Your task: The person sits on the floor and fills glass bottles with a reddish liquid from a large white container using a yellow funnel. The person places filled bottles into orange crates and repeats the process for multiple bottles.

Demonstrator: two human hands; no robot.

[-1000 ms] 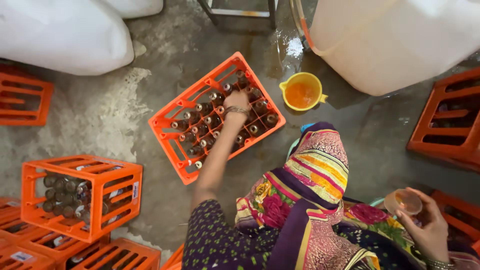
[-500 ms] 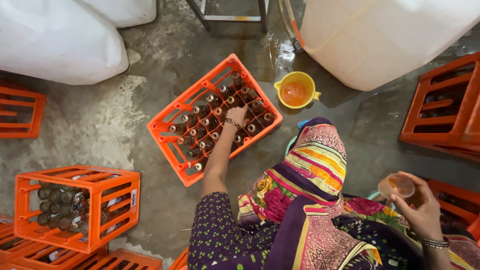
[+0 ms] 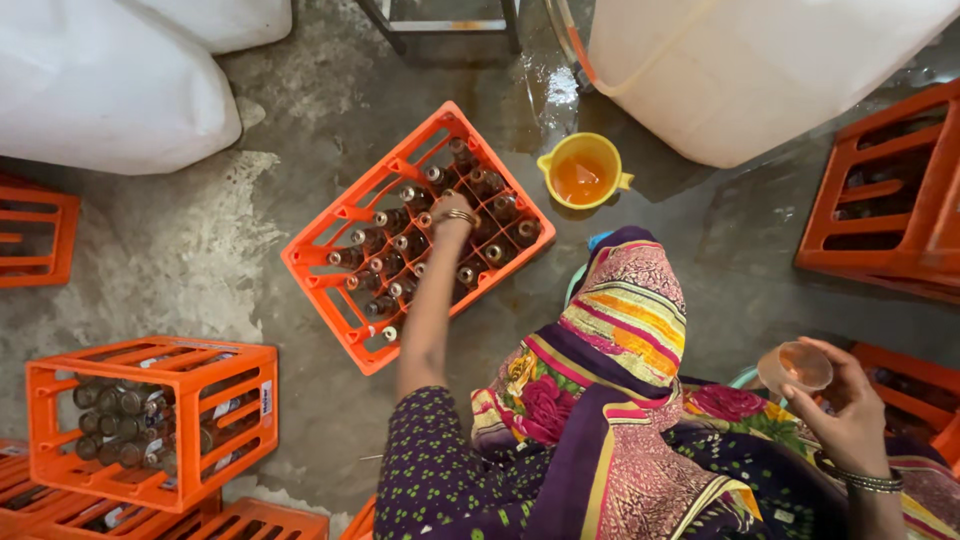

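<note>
The orange plastic bottle crate (image 3: 418, 235) lies on the wet grey concrete floor (image 3: 250, 260) and serves as the reference point. It holds rows of upright dark glass bottles (image 3: 400, 245); the cells along its near-left side show no bottles.

Left hand (image 3: 455, 212): extended over the centre of the crate, fingers down among the bottle tops. The wrist carries a metal bangle. The fingertips are hidden by the hand itself, so whether they clasp a bottle cannot be determined.

Right hand (image 3: 845, 405): well apart from the crate, to its lower right, above the person's lap. The fingers are curled around a small translucent cup (image 3: 795, 367) with an orange tint, held upright.

Just beyond the far-right corner of the crate stands a yellow plastic jug (image 3: 583, 172) containing orange liquid. Behind the jug sits a large white plastic tank (image 3: 750, 70). To the lower left of the crate, a second orange crate (image 3: 150, 420) rests tipped on its side, with bottles lying horizontally inside it. Far left of the reference crate lies a white sack (image 3: 100, 85).
</note>
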